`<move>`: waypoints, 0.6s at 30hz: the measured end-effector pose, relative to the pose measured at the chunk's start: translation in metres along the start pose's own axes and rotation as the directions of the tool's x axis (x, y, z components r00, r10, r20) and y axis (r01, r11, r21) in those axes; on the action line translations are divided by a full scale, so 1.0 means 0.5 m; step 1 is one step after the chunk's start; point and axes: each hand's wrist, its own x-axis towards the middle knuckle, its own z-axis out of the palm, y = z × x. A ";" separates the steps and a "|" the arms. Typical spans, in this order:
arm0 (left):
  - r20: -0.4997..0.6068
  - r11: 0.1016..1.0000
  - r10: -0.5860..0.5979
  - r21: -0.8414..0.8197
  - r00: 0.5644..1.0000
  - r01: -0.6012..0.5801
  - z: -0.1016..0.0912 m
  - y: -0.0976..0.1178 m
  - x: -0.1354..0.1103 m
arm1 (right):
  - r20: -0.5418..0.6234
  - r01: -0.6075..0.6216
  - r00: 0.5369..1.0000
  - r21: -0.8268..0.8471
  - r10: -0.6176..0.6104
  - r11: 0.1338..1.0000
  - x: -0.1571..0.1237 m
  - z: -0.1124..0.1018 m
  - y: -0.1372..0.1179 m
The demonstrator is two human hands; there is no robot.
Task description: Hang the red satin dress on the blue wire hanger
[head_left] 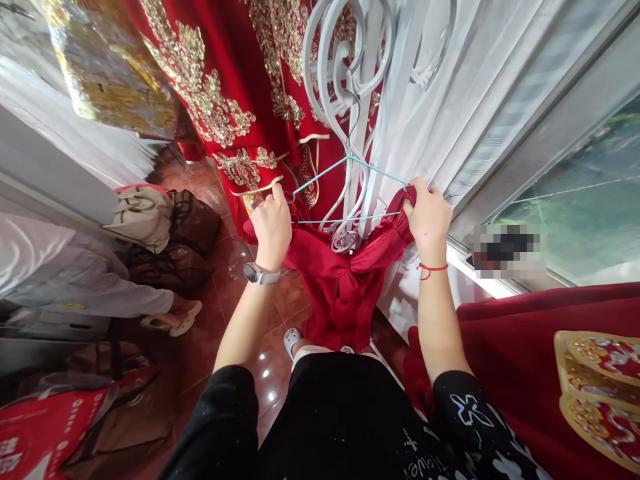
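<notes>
At either end of the blue hanger [350, 158], my left hand [273, 223] and right hand [431, 217] pinch the red dress [345, 293].

L hand [273, 225], R hand [429, 217] grip red dress [345, 290] w/ blue hanger [349, 157], prob. hooked on wht rack [325, 80].

Reddish, glossy tiles, with spots of light reflected in them, make up the floor [231, 280], where dark brown bags [196, 223] sit crowded at the left around a cream bag [140, 217]. The wearer's white clog [290, 341] and another person's pale yellow clog [186, 319] rest on it too. A white scrollwork stand [369, 47] appears to carry the hook of a light-blue hanger [350, 158].
</notes>
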 end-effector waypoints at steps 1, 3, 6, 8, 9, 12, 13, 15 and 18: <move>-0.025 1.000 -0.007 -0.023 1.000 0.007 0.005 -0.003 -0.001 | -0.003 -0.005 1.000 -0.005 0.005 1.000 0.000 -0.001 -0.004; -0.066 0.998 -0.025 -0.064 0.998 0.021 0.014 -0.008 0.000 | -0.008 -0.022 1.000 -0.021 0.022 1.000 0.002 -0.002 -0.011; -0.091 0.995 -0.023 -0.102 0.996 0.014 0.020 -0.016 0.004 | 0.009 -0.028 1.000 -0.051 0.029 0.998 0.008 -0.009 -0.013; -0.091 0.993 0.005 -0.118 0.996 -0.016 0.019 -0.022 0.004 | 0.034 0.016 0.999 -0.055 -0.014 0.998 0.013 -0.018 -0.006; -0.086 0.992 0.020 -0.123 0.996 -0.030 0.016 -0.024 0.003 | 0.048 0.044 0.998 -0.054 -0.042 0.998 0.015 -0.023 -0.002; -0.070 0.991 0.035 -0.125 0.997 -0.044 0.009 -0.028 -0.005 | 0.091 0.069 0.994 -0.063 -0.063 0.996 0.016 -0.034 -0.003; -0.066 0.991 0.031 -0.125 0.997 -0.039 0.007 -0.027 -0.008 | 0.094 0.048 0.995 -0.070 -0.042 0.996 0.015 -0.036 -0.008; -0.061 0.990 0.025 -0.134 0.998 -0.033 0.004 -0.027 -0.011 | 0.078 -0.011 0.997 -0.079 0.017 0.997 0.013 -0.036 -0.023; -0.068 0.980 0.016 -0.197 0.998 -0.029 -0.006 -0.036 0.000 | 0.052 -0.061 0.997 -0.070 0.065 0.996 0.021 -0.033 -0.027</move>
